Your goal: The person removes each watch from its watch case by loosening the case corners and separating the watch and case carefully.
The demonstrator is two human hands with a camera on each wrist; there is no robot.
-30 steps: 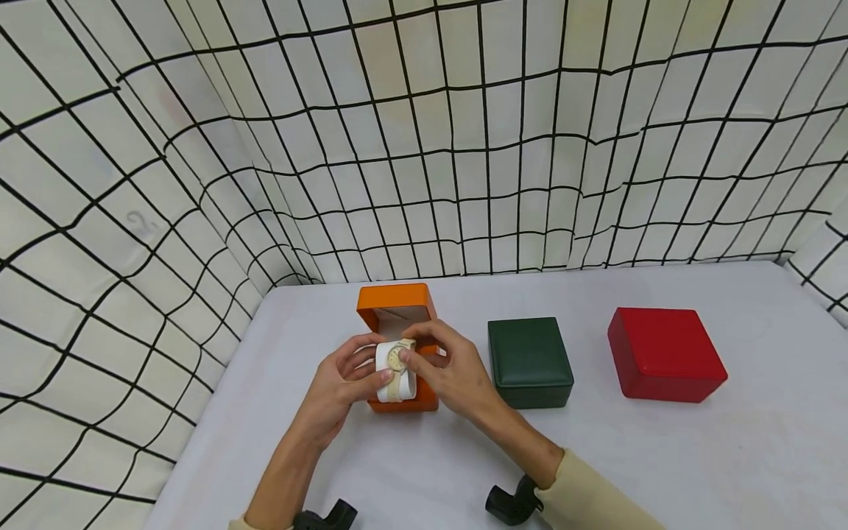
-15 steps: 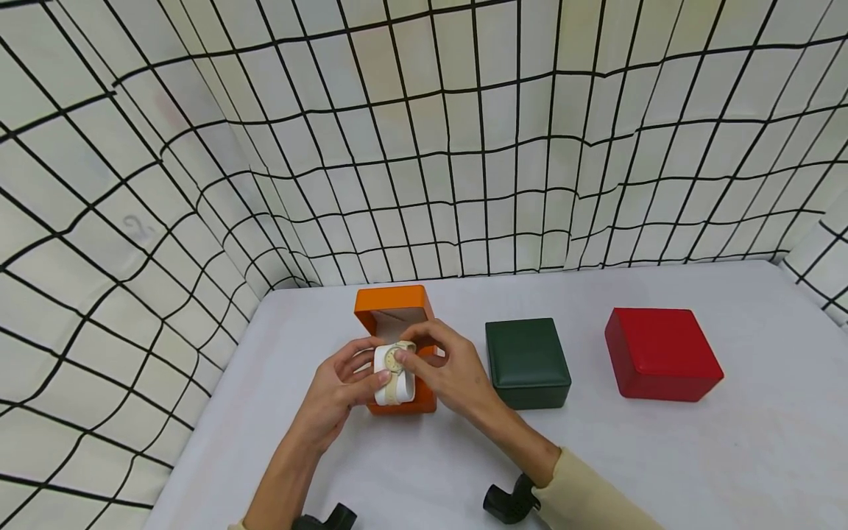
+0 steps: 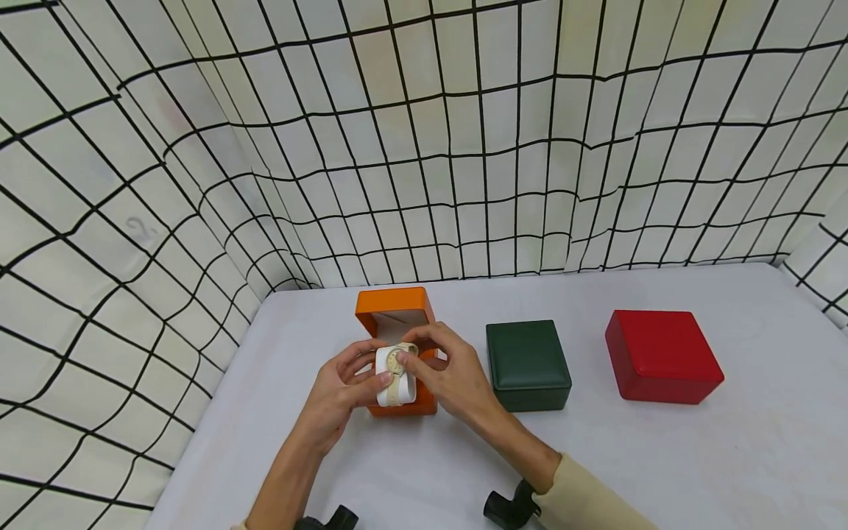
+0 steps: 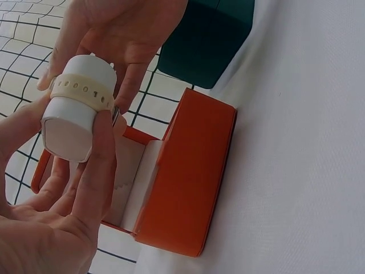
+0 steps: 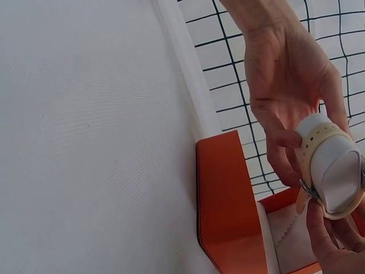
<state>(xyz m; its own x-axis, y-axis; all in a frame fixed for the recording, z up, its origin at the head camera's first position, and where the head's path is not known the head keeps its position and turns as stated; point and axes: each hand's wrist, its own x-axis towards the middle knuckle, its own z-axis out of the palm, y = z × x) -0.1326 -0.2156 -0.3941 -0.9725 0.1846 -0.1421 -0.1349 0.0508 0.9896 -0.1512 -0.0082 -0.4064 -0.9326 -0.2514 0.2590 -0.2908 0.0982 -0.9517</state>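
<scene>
A wristwatch [image 3: 394, 360] with a cream strap [image 4: 84, 91] is wrapped round a white watch cushion [image 4: 68, 128]. My left hand [image 3: 336, 396] grips the cushion from its left side, thumb across the front. With thumb and fingers, my right hand [image 3: 457, 372] pinches the watch at the right of its dial, near the upper strap. The strap's buckle [image 5: 309, 189] and loose strap end show in the right wrist view. Both hands hold the watch in front of and over an orange watch box [image 3: 394, 300], whose lid stands raised and shows a pale lining.
Right of the orange box sits a closed dark green box [image 3: 528, 361], with a closed red box [image 3: 665, 357] farther right. All rest on a table with a white cloth [image 3: 748, 456]. Black netting [image 3: 486, 147] before white sheeting encloses the back and sides.
</scene>
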